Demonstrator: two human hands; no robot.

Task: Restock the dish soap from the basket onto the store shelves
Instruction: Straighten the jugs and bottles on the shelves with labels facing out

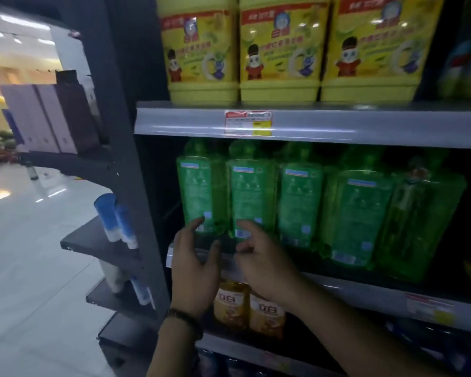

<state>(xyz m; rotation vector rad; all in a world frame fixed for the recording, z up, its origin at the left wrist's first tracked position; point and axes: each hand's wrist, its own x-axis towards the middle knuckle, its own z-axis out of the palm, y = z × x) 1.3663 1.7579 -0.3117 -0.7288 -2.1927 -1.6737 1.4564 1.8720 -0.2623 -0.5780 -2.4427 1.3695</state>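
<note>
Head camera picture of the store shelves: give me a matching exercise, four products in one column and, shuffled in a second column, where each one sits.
Column one
1. yellow jugs
2. green bottles
3. amber bottles
4. blue and white tubes

Column two
a. side rack, left of the shelves
b. lower shelf
c. upper shelf
d. middle shelf

Pairs: 1-c, 2-d, 3-b, 4-a
</note>
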